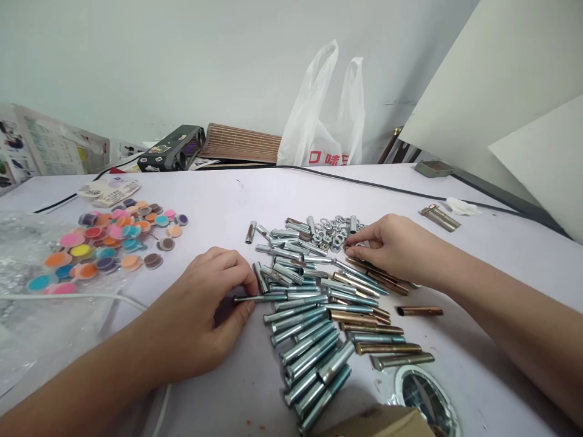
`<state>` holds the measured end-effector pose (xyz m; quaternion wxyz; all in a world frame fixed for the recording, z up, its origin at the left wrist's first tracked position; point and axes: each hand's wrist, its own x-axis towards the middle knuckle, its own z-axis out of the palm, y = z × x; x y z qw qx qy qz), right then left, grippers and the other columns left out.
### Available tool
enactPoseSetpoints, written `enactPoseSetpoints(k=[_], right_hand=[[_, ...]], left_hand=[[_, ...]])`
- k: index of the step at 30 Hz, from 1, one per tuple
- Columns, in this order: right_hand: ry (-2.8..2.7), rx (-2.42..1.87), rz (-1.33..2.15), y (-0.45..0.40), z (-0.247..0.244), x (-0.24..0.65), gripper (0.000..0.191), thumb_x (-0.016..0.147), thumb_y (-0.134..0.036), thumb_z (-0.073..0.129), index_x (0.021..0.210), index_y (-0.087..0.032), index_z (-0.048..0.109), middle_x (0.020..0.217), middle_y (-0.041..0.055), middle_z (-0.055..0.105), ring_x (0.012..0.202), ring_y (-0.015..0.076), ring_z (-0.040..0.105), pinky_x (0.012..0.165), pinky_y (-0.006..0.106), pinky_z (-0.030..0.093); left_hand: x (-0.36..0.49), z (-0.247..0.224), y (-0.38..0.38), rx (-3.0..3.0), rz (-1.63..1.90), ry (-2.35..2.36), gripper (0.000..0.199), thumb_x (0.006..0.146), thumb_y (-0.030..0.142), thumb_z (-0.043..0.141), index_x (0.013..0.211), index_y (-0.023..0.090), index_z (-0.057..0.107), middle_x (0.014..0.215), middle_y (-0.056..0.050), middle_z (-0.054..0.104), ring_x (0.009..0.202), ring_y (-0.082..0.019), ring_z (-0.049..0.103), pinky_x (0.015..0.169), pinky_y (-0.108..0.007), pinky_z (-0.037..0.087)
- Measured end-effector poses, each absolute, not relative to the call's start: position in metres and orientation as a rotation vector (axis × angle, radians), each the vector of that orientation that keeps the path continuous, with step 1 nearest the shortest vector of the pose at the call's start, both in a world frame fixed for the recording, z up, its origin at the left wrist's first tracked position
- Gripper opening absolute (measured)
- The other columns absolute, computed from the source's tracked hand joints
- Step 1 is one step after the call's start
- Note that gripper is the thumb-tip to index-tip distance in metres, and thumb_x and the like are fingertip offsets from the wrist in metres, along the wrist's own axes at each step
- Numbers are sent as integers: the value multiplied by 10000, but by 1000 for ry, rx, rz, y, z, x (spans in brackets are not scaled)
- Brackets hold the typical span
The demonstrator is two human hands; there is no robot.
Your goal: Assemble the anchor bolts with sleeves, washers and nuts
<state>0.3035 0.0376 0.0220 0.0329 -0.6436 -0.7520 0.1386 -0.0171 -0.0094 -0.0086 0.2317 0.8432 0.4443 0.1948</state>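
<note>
A pile of silvery bolts (pixel 310 346) and metal sleeves lies between my hands, most of the bolts side by side with their heads to the left. At the pile's left edge, my left hand (pixel 214 315) has its thumb and index finger closed about a thin bolt (pixel 262 298). My right hand (pixel 387 246) reaches to the far right of the pile, fingertips pinched beside a heap of nuts and washers (pixel 334 230). What those fingertips hold is too small to make out. Below that hand lie brass-coloured sleeves and bolts (pixel 380 276).
Colourful small discs (pixel 109 243) lie on clear plastic wrap (pixel 27 328) at left. A cardboard box (pixel 382 423) and a round, dark-centred object (pixel 426 394) stand near the front. A white plastic bag (pixel 319 115) and a black cable (pixel 364 185) are behind.
</note>
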Motion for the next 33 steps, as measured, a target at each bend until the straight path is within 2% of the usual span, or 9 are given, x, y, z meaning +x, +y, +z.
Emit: enactPoseSetpoints(k=[4, 7, 10, 13, 15, 19, 23, 27, 33], right_hand=[[-2303, -1940, 564, 42, 24, 303, 319, 1070, 38, 836, 902, -231, 804, 520, -111, 449, 484, 177, 519, 416, 240, 329], [-2256, -1955, 733, 47, 23, 306, 256, 1071, -36, 744, 869, -193, 752, 542, -93, 492, 456, 181, 513, 390, 233, 353], [-2218, -1883, 894, 49, 20, 311, 202, 952, -318, 680, 797, -191, 703, 570, -47, 524, 436, 205, 505, 362, 234, 351], [-2190, -1770, 1052, 50, 19, 316, 409, 774, -602, 615, 769, -199, 686, 584, -3, 531, 435, 244, 509, 348, 240, 319], [-2195, -1753, 1070, 50, 20, 318, 471, 740, -663, 615, 782, -200, 697, 609, 14, 545, 452, 264, 524, 356, 245, 319], [-2301, -1657, 929, 53, 21, 316, 449, 777, -641, 603, 740, -205, 703, 682, 25, 583, 548, 275, 568, 439, 279, 402], [-2370, -1609, 807, 54, 20, 314, 450, 798, -635, 557, 723, -215, 702, 681, 5, 582, 551, 252, 561, 460, 290, 406], [-2392, -1567, 727, 52, 19, 315, 401, 824, -588, 560, 738, -226, 708, 682, -22, 579, 555, 235, 572, 460, 289, 415], [-2407, -1404, 640, 50, 16, 314, 304, 869, -482, 571, 738, -234, 685, 681, -41, 567, 558, 212, 570, 467, 297, 417]], left_hand=[[-17, -8, -9, 2314, 537, 1219, 77, 806, 177, 562, 863, 212, 600, 979, -27, 598, 1008, -224, 481, 878, -364, 370], [-19, -8, -7, 2321, 516, 1216, 73, 811, 181, 569, 869, 212, 601, 978, -21, 597, 1009, -221, 479, 884, -363, 363], [-21, -8, -5, 2328, 480, 1189, 84, 831, 176, 566, 896, 212, 606, 989, -16, 600, 1003, -212, 481, 883, -353, 360], [-21, -8, -5, 2273, 534, 1205, 76, 857, 175, 541, 897, 204, 599, 955, -19, 593, 954, -204, 490, 864, -348, 359], [-19, -8, -6, 2198, 597, 1262, 72, 888, 206, 521, 903, 201, 591, 913, -21, 576, 892, -196, 487, 825, -343, 357], [-18, -7, -8, 1988, 680, 1372, 169, 970, 349, 478, 984, 207, 569, 900, -10, 558, 732, -154, 428, 684, -311, 340], [-21, -7, -3, 1788, 686, 1333, 291, 987, 491, 495, 1040, 209, 541, 839, 9, 521, 650, -118, 376, 601, -264, 341], [-22, -5, 2, 1634, 834, 1375, 314, 984, 507, 499, 1018, 199, 551, 769, 18, 478, 643, -110, 400, 559, -230, 336], [-16, -9, -2, 1905, 726, 1630, 265, 941, 461, 544, 978, 223, 652, 822, -3, 630, 684, -155, 521, 643, -289, 400]])
